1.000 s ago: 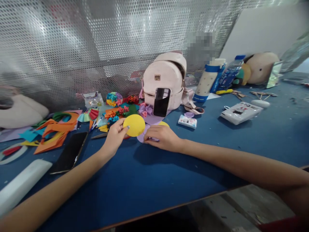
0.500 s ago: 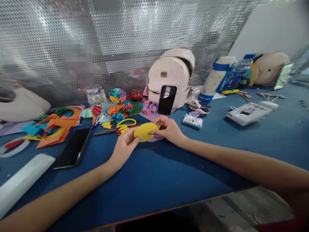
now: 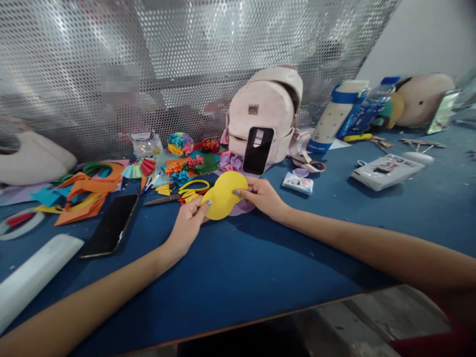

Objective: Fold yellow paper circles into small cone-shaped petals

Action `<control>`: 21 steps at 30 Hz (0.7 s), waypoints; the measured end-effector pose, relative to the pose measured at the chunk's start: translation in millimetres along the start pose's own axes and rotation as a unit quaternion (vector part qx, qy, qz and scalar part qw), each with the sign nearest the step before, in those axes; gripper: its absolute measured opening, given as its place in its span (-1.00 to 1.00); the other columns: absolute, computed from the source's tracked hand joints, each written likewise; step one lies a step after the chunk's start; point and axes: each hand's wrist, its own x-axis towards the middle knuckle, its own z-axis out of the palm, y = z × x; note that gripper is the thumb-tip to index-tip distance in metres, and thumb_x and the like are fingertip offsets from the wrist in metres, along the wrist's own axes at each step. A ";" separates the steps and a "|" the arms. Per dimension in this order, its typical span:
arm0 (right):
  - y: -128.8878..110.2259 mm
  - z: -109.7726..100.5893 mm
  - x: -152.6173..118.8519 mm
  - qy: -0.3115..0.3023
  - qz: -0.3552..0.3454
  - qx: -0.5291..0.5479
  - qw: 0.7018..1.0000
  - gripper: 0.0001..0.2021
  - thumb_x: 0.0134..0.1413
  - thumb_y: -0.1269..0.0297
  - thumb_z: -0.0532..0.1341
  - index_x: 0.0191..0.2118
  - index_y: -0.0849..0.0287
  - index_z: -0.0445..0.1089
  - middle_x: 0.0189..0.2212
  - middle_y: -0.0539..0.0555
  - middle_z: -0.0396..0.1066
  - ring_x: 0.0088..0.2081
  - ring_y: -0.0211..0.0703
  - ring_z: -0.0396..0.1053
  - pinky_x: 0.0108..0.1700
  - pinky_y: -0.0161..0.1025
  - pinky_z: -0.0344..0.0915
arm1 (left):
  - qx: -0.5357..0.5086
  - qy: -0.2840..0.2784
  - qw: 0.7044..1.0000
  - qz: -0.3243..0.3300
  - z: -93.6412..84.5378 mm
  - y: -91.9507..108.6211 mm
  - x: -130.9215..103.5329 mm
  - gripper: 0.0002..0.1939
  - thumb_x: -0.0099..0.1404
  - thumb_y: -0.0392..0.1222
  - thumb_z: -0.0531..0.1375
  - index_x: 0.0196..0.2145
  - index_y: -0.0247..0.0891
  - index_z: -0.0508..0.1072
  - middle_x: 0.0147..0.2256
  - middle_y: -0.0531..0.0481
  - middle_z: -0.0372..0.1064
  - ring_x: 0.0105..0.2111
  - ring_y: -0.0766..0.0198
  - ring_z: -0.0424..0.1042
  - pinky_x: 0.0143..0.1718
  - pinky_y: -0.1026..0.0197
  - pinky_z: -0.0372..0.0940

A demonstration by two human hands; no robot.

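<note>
My left hand [image 3: 188, 223] pinches the lower left edge of a round yellow paper piece [image 3: 216, 208]. A second yellow paper circle [image 3: 233, 184] overlaps it at the upper right, with my right hand [image 3: 266, 198] pinching its right side between thumb and fingers. Purple paper [image 3: 242, 207] lies on the table just below and behind the circles. Left of them rest yellow-handled scissors [image 3: 195, 186], their blades toward the left, beside small folded yellow paper bits [image 3: 163, 190].
A pink backpack [image 3: 260, 106] with a phone [image 3: 257, 151] leaning on it stands behind my hands. Cut and folded coloured papers [image 3: 85, 186] and another phone [image 3: 111, 225] lie left. A tissue pack [image 3: 298, 183], a white packet [image 3: 386, 171] and a tumbler [image 3: 336, 116] are on the right.
The yellow paper, which showed as one circle, now shows as two overlapping circles. My right hand has moved slightly right and my left hand slightly left, spreading them apart.
</note>
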 end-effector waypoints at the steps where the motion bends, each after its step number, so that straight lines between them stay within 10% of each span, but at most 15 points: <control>1: 0.5 -2.1 1.7 0.018 -0.009 -0.019 1.000 -0.65 0.09 -0.01 0.33 -0.20 0.21 0.49 -0.37 0.06 0.55 -0.41 -0.20 0.47 -0.36 -0.25 0.44 | -0.009 0.008 1.000 -0.005 -0.4 -1.0 0.3 -0.48 0.21 0.17 0.35 -0.06 -0.31 0.59 -0.09 -0.18 0.58 -0.12 -0.01 0.58 -0.07 0.02 0.50; 6: 3.1 -20.0 14.2 0.120 -0.070 -0.079 0.987 -0.63 0.15 -0.04 0.25 -0.17 0.20 0.45 -0.27 0.13 0.55 -0.30 -0.11 0.48 -0.30 -0.19 0.46 | -0.004 0.042 0.999 0.001 -1.2 1.5 -1.7 -0.54 0.17 0.12 0.39 -0.13 -0.29 0.64 -0.16 -0.14 0.60 -0.20 0.07 0.58 -0.16 0.11 0.52; 15: 20.4 -34.9 22.9 0.069 -0.030 -0.114 0.991 -0.59 -0.06 -0.07 0.39 -0.50 0.16 0.30 -0.57 -0.02 0.38 -0.52 -0.26 0.31 -0.53 -0.33 0.16 | 0.022 0.047 0.998 0.020 -0.3 6.5 -3.6 -0.59 0.14 0.12 0.42 -0.20 -0.26 0.68 -0.25 -0.09 0.61 -0.29 0.15 0.55 -0.27 0.19 0.49; 21: 18.5 -35.4 23.6 0.073 -0.053 -0.123 0.988 -0.66 0.05 -0.03 0.34 -0.39 0.15 0.33 -0.45 0.02 0.46 -0.37 -0.16 0.42 -0.39 -0.26 0.30 | 0.024 0.074 0.997 0.025 -3.0 3.6 -2.9 -0.55 0.13 0.13 0.42 -0.19 -0.29 0.67 -0.25 -0.11 0.61 -0.31 0.14 0.55 -0.31 0.19 0.49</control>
